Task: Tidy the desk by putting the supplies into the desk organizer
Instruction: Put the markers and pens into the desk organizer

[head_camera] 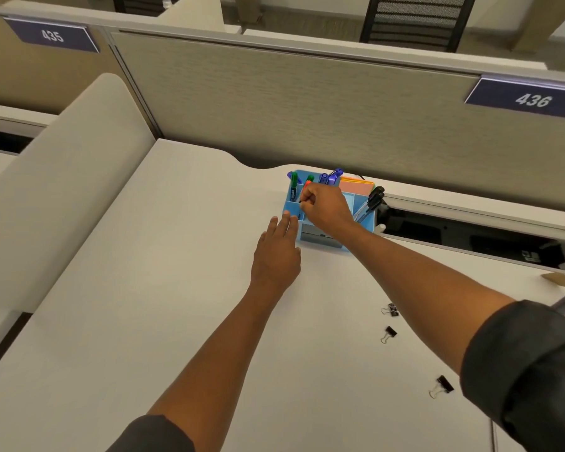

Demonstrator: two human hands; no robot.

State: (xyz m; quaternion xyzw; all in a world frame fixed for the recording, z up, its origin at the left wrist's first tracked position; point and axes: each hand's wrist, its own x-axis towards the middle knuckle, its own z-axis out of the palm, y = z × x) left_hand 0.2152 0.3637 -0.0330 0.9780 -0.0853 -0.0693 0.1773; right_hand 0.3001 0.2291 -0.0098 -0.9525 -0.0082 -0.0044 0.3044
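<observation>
A blue desk organizer [291, 210] stands at the far edge of the white desk. It holds a green marker [294, 187], blue pens [331, 177], black pens [374, 199] and coloured sticky notes [356, 185]. My right hand [325, 207] hovers over the organizer, fingers closed on an orange-capped marker [307, 187] that stands in a left compartment. My left hand [278, 252] lies flat on the desk with its fingertips against the organizer's left front corner. Three black binder clips [390, 310], [388, 334], [441, 385] lie on the desk near my right forearm.
A grey partition [307, 102] rises behind the desk, with number signs 435 [53, 35] and 436 [532, 99]. An open cable slot [470, 236] runs along the desk's back right. A padded beige divider [62, 177] borders the left side.
</observation>
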